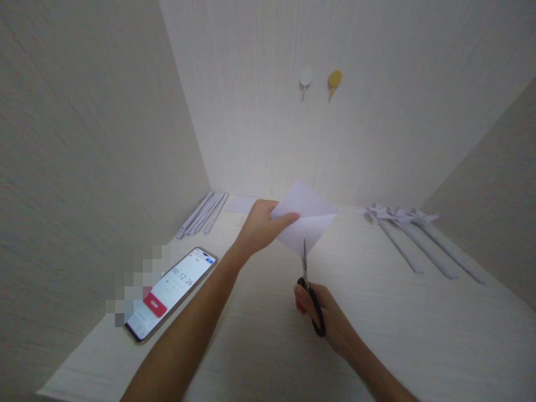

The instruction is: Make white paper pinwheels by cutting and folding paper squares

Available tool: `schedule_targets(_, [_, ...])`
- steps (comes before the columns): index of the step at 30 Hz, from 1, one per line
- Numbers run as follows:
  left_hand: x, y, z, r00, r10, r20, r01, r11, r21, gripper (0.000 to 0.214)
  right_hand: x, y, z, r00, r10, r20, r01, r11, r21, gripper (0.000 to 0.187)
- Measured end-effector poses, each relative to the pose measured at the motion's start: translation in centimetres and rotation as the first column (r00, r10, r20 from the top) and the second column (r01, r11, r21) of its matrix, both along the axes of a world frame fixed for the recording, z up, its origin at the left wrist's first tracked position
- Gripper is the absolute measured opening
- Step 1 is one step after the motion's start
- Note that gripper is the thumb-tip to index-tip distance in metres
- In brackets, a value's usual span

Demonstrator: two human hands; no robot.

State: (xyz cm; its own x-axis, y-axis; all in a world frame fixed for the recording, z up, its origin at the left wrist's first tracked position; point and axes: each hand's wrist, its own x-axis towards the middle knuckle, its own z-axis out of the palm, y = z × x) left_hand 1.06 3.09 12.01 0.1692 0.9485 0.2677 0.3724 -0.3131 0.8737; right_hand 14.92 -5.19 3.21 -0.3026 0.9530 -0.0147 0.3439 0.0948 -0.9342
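My left hand (264, 226) grips a square sheet of white paper (307, 218) by its left corner, thumb on top. The sheet is turned like a diamond, with a faint crease running across it. Below it, my right hand (320, 312) is closed around the black handles of a pair of scissors (305, 268). The blades point up and away from me and meet the sheet's near corner. How far the blades have cut in, I cannot make out.
A phone (173, 293) showing a running timer lies at the left. Behind it are several rolled paper sticks (203, 215) and a flat paper piece (240, 204). Paper pinwheel-like shapes on sticks (412, 237) lie at the right. Two hooks (334, 79) hang on the back wall.
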Motion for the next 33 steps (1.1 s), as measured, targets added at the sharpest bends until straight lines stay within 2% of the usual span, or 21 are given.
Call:
schedule_targets(19, [-0.05, 0.11, -0.06, 1.0, 0.027, -0.01, -0.027, 1.0, 0.001, 0.033, 0.03, 0.1, -0.19, 0.998, -0.04, 0.039, 0.041, 0.999, -0.023, 0.048])
schedule_targets(33, [-0.05, -0.02, 0.12, 1.0, 0.015, -0.005, -0.015, 1.0, -0.014, 0.033, 0.01, 0.06, -0.25, 0.996, -0.084, 0.011, 0.085, 0.991, -0.103, 0.051])
